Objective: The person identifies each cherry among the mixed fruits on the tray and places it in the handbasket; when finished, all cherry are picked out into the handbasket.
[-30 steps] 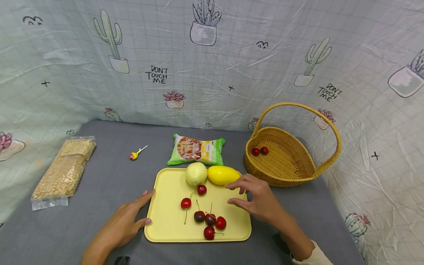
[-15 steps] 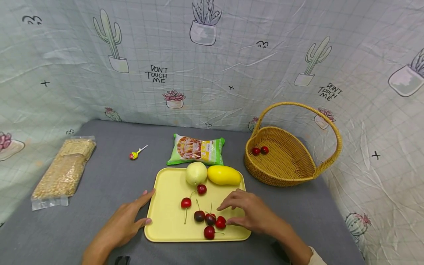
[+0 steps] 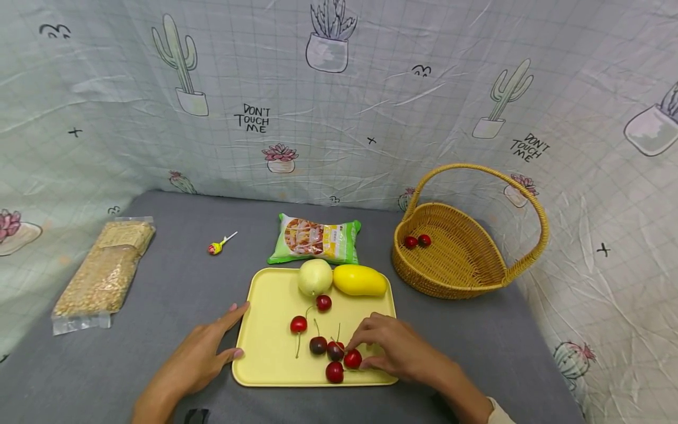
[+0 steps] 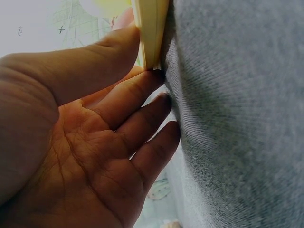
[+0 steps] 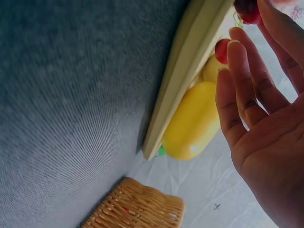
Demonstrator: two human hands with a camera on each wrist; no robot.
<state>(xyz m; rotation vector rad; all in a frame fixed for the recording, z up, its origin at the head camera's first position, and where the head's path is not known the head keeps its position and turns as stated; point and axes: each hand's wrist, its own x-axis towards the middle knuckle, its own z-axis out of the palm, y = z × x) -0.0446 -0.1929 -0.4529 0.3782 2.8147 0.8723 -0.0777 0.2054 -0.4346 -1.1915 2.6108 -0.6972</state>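
A yellow tray [image 3: 275,365] bears several red cherries, a pale green round fruit [image 3: 315,277] and a yellow mango-shaped fruit [image 3: 360,280]. At the tray's left edge my left hand [image 3: 193,356] rests, its thumb and fingertips touching the rim [image 4: 151,33], with the fingers loosely extended. My right hand [image 3: 394,347] reaches over the tray's right side and pinches a red cherry [image 3: 352,359] between thumb and index finger. A dark cherry [image 3: 336,351] lies right beside it, and another cherry [image 3: 334,371] with its stem is just in front. In the right wrist view, the other fingers [image 5: 237,57] spread loosely.
A wicker basket [image 3: 450,288] with a tall handle stands at the back right, two cherries [image 3: 417,241] inside. Behind the tray lies a green-and-white food packet [image 3: 318,240]. A lollipop [image 3: 215,248] and a clear bag of grains [image 3: 100,277] are to the left.
My right hand has moved left and down from the tray's right edge to the cherry, and its thumb and index finger have closed round it. The left hand has stayed put.
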